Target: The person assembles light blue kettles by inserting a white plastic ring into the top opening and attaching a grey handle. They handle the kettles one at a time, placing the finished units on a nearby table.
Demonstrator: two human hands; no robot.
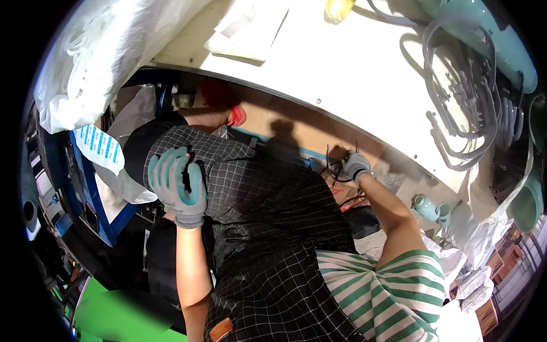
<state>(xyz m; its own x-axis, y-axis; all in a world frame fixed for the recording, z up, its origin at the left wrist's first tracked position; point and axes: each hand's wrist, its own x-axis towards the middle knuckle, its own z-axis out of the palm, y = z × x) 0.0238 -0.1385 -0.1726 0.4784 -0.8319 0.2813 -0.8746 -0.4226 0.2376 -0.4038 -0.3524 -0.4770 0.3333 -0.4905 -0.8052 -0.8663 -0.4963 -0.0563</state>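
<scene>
Cord (342,180), dark, thin and curved, is seen below the near edge of the white counter (330,62), beside the grey-gloved right hand (356,165); its fingers are curled, but whether anything is gripped cannot be told. The grey-and-green-gloved left hand (176,185) is laid, fingers parted, on black, white-checked cloth (239,196). Grey, bent tubes (491,43) are heaped on the counter.
</scene>
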